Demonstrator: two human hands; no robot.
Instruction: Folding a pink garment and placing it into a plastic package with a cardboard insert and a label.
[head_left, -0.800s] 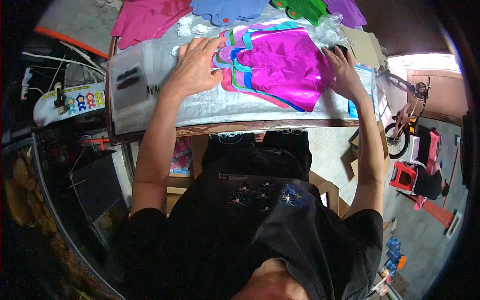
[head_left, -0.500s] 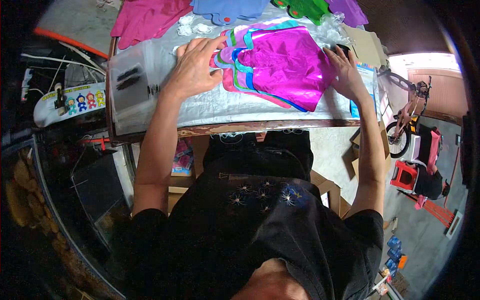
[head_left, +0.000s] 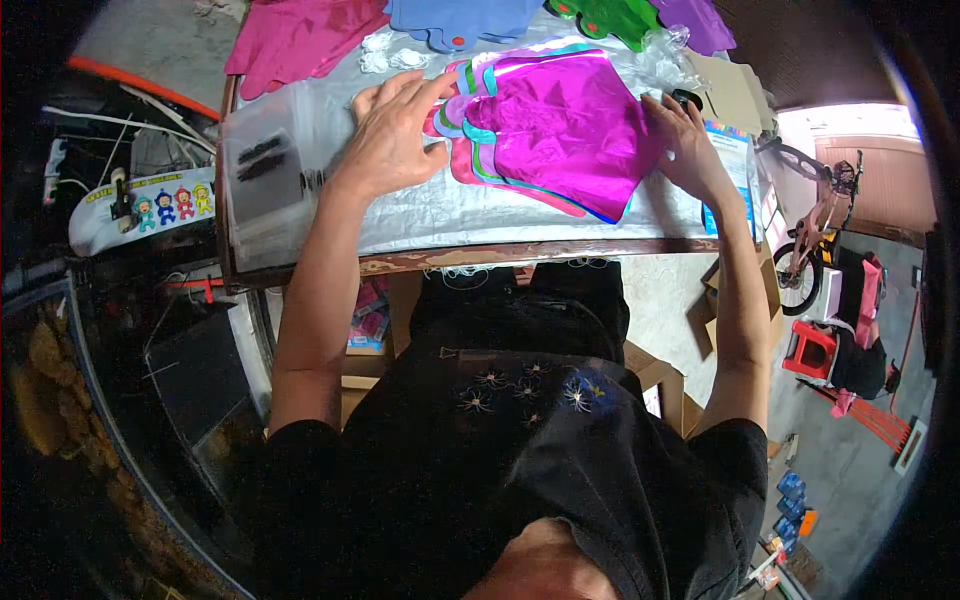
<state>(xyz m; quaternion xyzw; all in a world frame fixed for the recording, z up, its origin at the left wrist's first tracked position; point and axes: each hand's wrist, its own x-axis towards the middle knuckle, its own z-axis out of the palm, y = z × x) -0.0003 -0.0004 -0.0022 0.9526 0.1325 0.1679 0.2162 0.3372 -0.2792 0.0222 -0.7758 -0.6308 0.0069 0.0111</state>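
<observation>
Magenta foil sheets lie fanned on the worktop between both hands: left hand flat, fingers spread, on their near-left edge; right hand flat at their right edge

Bare silver-covered tabletop open below the left hand's fingers, clear plastic box blocking leftward, stacked shiny magenta foil sheets filling space rightward, blue cloth beyond fingertips

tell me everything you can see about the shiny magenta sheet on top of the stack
The magenta sheet looks like glossy metallic foil with a curved, shaped outline. It lies flat on top of a fanned stack of foil shapes with pink, green and teal edges, on the silver-covered table. The left hand rests at the stack's left edge; the right hand touches its right edge.
</observation>
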